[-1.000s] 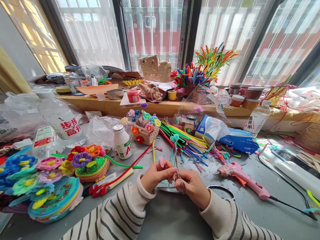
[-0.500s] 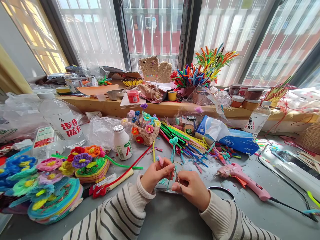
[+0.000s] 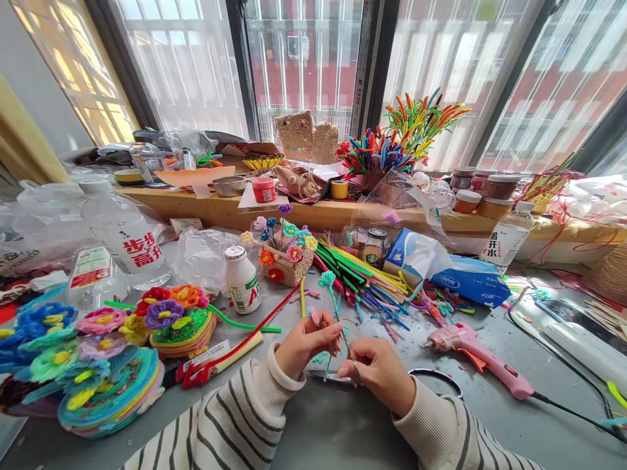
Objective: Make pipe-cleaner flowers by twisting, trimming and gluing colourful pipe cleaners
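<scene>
Head view: over the near middle of the table (image 3: pixel 337 434), a turquoise flower (image 3: pixel 327 279) tilts up, its bloom looking formed; I'd judge its stem (image 3: pixel 336 304) unfinished, though how much is left is unclear. The left hand (image 3: pixel 304 344) pinches the stem between thumb and finger; the right hand (image 3: pixel 383 373) grips a thin strand (image 3: pixel 346 341), both angled inward, nearly meeting.

Fuzzy, matt teal flower (image 3: pixel 326 279); smooth grey counter (image 3: pixel 337 431).
Glue gun (image 3: pixel 494 361) in smooth plastic, basket (image 3: pixel 289 269) rough-woven, ledge (image 3: pixel 206 207) wooden, milk bottle (image 3: pixel 240 277) glossy, cuffs (image 3: pixel 274 377) ribbed cloth.
</scene>
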Demonstrator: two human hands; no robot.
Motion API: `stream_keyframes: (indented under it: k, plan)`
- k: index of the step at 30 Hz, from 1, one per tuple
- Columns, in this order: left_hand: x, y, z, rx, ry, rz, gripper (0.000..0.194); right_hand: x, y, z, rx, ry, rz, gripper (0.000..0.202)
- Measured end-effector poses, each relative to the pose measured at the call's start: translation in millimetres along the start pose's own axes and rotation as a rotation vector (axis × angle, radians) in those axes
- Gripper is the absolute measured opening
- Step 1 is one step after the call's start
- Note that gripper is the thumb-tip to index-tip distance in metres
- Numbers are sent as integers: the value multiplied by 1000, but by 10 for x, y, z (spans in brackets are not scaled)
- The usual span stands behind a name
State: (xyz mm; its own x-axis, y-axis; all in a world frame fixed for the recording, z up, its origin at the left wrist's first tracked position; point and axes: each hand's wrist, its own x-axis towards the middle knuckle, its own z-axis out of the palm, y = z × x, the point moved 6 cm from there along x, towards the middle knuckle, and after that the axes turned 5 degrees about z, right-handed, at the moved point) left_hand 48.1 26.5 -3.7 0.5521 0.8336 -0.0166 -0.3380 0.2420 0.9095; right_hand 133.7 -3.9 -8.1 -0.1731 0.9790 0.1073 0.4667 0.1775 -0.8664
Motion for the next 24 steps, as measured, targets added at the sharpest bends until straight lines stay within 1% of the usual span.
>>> stream_keyframes:
  k: [3, 6, 8, 11, 14, 18, 21, 24]
  plan:
    - [-3, 6, 0, 14, -9, 4, 22, -7, -24, 15, 15, -37, -15, 53]
    - [-1, -1, 21, 50, -63, 22, 22, -21, -45, 35, 34, -89, -41, 57]
    - [2, -4, 29, 73, -87, 35, 22, -20, -37, 30, 31, -85, -40, 57]
    - [7, -10, 17, 81, -72, 36, 23, -6, -10, 3, 33, -35, -12, 53]
    - [6, -18, 16, 97, -71, 25, 22, 5, 5, -3, 74, -23, 14, 51]
    - [-6, 8, 29, 105, -73, 45, 21, 6, 26, 5, 109, -51, 21, 51]
    - [-18, 55, 34, 102, -44, 72, 21, 1, 32, 15, 104, -87, -5, 55]
    - [-25, 86, 48, 89, -42, 82, 20, -8, 10, 31, 102, -128, -28, 59]
